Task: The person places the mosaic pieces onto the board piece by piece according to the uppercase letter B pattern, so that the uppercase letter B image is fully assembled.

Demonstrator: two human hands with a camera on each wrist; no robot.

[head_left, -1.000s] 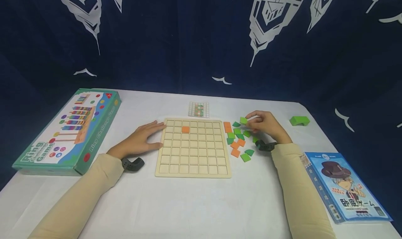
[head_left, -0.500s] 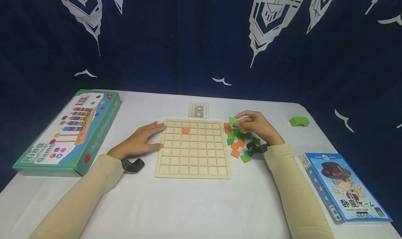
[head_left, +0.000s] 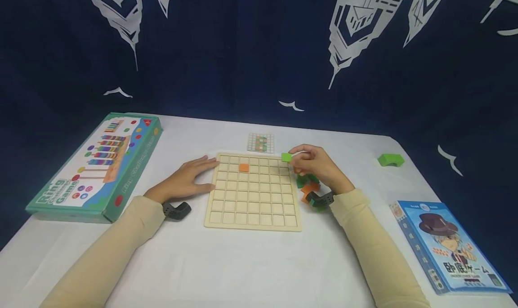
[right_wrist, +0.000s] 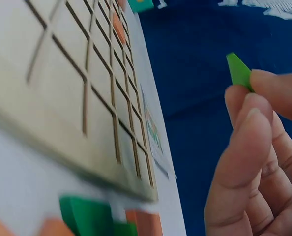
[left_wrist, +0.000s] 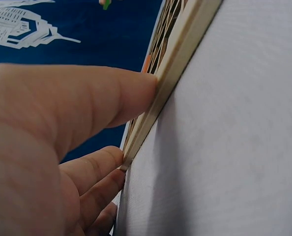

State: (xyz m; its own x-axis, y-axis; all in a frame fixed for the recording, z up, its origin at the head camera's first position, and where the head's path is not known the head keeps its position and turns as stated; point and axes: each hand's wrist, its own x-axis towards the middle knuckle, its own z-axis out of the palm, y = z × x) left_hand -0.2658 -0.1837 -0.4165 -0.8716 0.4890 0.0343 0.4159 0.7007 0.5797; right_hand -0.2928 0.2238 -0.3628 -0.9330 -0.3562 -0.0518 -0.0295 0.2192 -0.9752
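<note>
Shifted left since half a second ago: right hand, from over the loose tiles to the far right corner of the board, with one light-green tile carried along. Unmoved at the board's left edge: left hand.

Two hands in view. On the right, pinches just the one light-green tile between thumb and fingers, raised clear of the board in the right wrist view. On the left, touches the board's edge with thumb and fingertips, thumb spread wide from the fingers.

One wooden board, flat on the worktop, with seven columns and seven rows of square cells. Just one orange tile set in it: third cell from the left, second row from the far edge. Just right of the board, loose tiles in orange and green; exact count impossible to tell, partly hidden by right hand and wrist strap. Near the board's far edge, one small pattern card.

Two boxes: one green box at far left, one blue box at right, both lying flat. One green arched block at far right, well apart from the tiles. Behind, one dark-blue curtain with white print.
</note>
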